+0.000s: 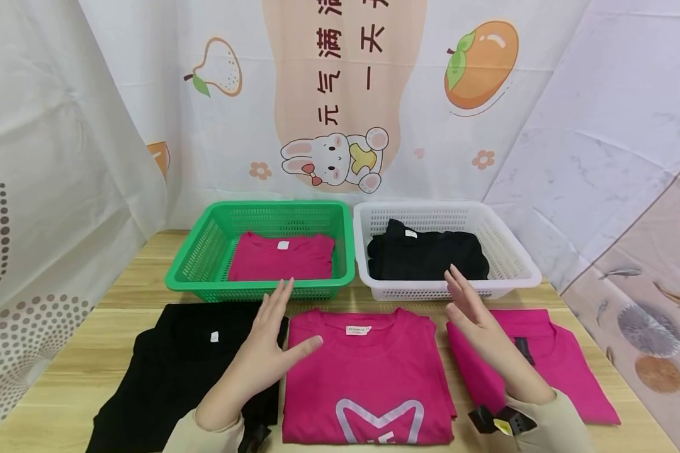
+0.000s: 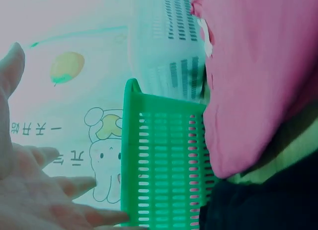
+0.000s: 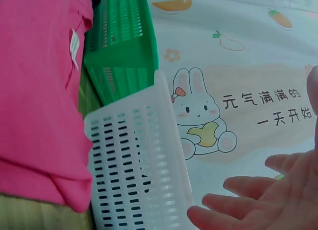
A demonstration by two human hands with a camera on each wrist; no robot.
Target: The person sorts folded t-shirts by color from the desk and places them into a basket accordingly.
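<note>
In the head view my left hand (image 1: pixel 272 343) hovers between a folded black T-shirt (image 1: pixel 170 365) and a folded pink T-shirt (image 1: pixel 368 371) with a star print. Its fingers are straight, thumb spread, and nothing is held. My right hand (image 1: pixel 476 321), fingers likewise extended, hangs over the gap between that pink shirt and another folded pink T-shirt (image 1: pixel 572 371) with a dark label. Behind them stand a green basket (image 1: pixel 198 258) holding a folded pink T-shirt (image 1: pixel 283 258) and a white basket (image 1: pixel 512 251) holding a folded black T-shirt (image 1: pixel 430 255). Both wrist views show spread, empty fingers.
The wooden table (image 1: pixel 130 277) carries the row of shirts along its front and the two baskets side by side at its back. A white printed curtain (image 1: pixel 226 151) hangs right behind the baskets, and patterned cloth (image 1: pixel 629 302) borders the right side.
</note>
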